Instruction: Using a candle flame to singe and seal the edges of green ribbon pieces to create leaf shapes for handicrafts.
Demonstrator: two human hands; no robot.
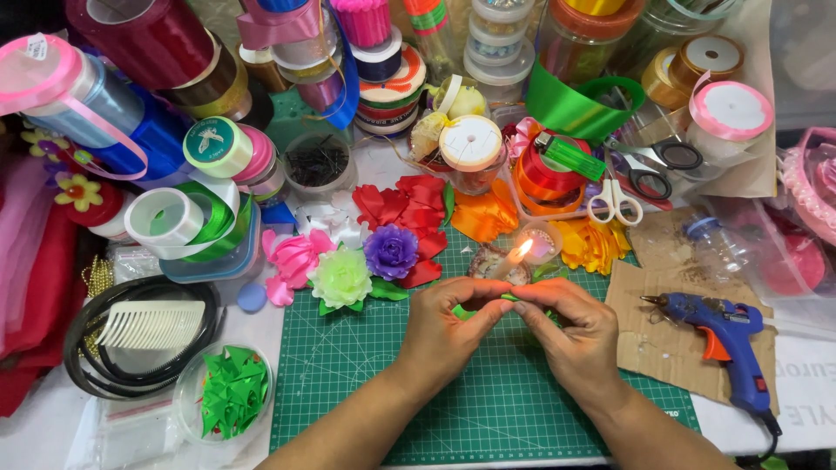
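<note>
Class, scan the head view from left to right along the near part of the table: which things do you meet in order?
Cream comb → dish of green ribbon pieces → left hand → right hand → blue glue gun.

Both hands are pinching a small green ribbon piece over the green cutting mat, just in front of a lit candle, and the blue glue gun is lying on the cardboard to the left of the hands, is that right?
Not quite. The head view shows the blue glue gun on the cardboard to the right of the hands, not the left. The rest holds: the left hand and right hand pinch a green ribbon piece over the cutting mat, before the lit candle.
</note>
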